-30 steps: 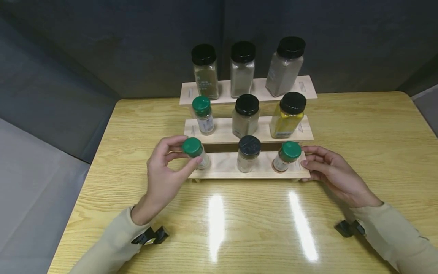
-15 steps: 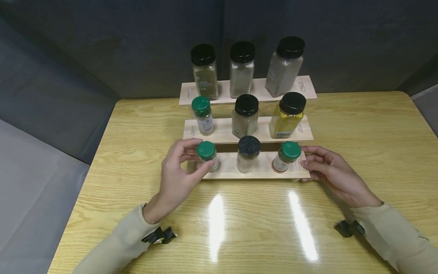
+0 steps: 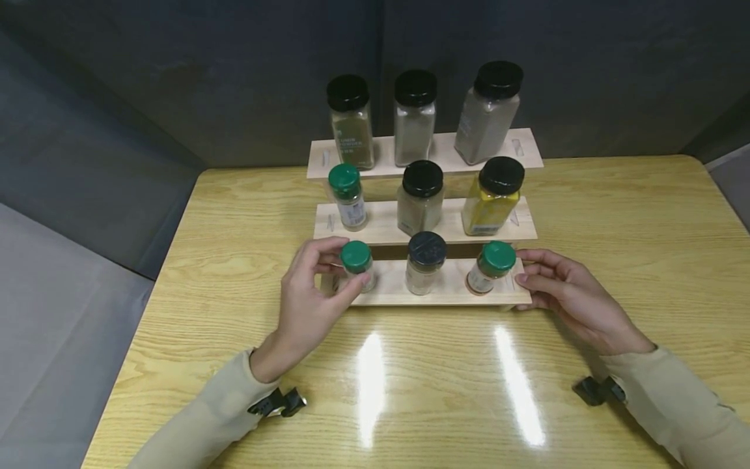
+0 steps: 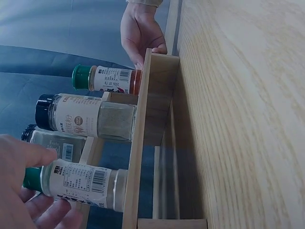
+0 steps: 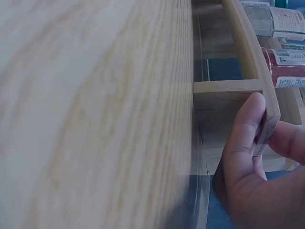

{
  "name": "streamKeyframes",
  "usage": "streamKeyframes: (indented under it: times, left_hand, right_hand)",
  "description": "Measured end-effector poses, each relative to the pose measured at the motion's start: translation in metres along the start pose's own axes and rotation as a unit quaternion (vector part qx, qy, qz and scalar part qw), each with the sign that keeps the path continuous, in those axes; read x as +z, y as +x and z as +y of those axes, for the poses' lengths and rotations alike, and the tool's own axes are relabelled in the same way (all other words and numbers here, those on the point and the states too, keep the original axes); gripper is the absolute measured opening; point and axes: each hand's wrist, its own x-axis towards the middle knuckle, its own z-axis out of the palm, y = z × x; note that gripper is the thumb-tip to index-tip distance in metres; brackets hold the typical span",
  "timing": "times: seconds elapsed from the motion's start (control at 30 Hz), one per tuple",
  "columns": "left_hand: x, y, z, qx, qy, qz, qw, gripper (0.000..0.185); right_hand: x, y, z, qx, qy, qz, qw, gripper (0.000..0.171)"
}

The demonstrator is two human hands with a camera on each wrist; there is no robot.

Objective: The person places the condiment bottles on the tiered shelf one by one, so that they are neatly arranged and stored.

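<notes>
My left hand point(image 3: 344, 270) pinches a small green-capped spice jar point(image 3: 355, 256) at the left end of the lowest step of a three-step wooden rack point(image 3: 448, 290). In the left wrist view the jar point(image 4: 81, 183) has its base against the step point(image 4: 138, 143), with my fingers point(image 4: 28, 157) round its cap end. My right hand point(image 3: 521, 267) grips the right end of that lowest step; the right wrist view shows the thumb point(image 5: 248, 129) pressed on the rack's end panel point(image 5: 228, 102). A black-capped jar point(image 3: 426, 260) and a green-capped red-spice jar point(image 3: 491, 267) share that step.
The middle step holds a green-capped jar point(image 3: 347, 195), a black-capped jar point(image 3: 420, 197) and a yellow-spice jar point(image 3: 493, 195). Three taller black-capped jars point(image 3: 415, 116) stand on the top step. The rack sits on a glossy wooden table point(image 3: 433, 384) against dark walls.
My left hand carried the green-capped jar rightward from beside the rack onto the left end of the lowest step and has settled there. The right hand has stayed on the rack's end.
</notes>
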Motion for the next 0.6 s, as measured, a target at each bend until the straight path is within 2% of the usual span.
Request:
streamKeyframes:
  times: [0.2, 0.33, 0.47, 0.6]
  left_hand:
    - [0.0, -0.001, -0.001, -0.004, 0.027, 0.005, 0.9996, 0.054]
    - [-0.001, -0.001, -0.002, -0.004, 0.035, 0.003, 0.9994, 0.061]
    - [-0.004, -0.003, -0.004, 0.0, 0.016, 0.013, 0.9998, 0.063]
    - [-0.014, -0.004, -0.01, 0.004, -0.005, 0.032, 0.9995, 0.051]
  right_hand:
    - [0.0, 0.0, 0.001, -0.008, 0.015, -0.008, 1.0, 0.028]
    - [-0.001, 0.0, 0.002, -0.013, 0.024, -0.011, 1.0, 0.028]
    - [-0.001, 0.0, 0.003, -0.015, 0.026, -0.012, 0.999, 0.028]
    - [-0.001, 0.0, 0.005, -0.019, 0.028, -0.019, 0.999, 0.029]
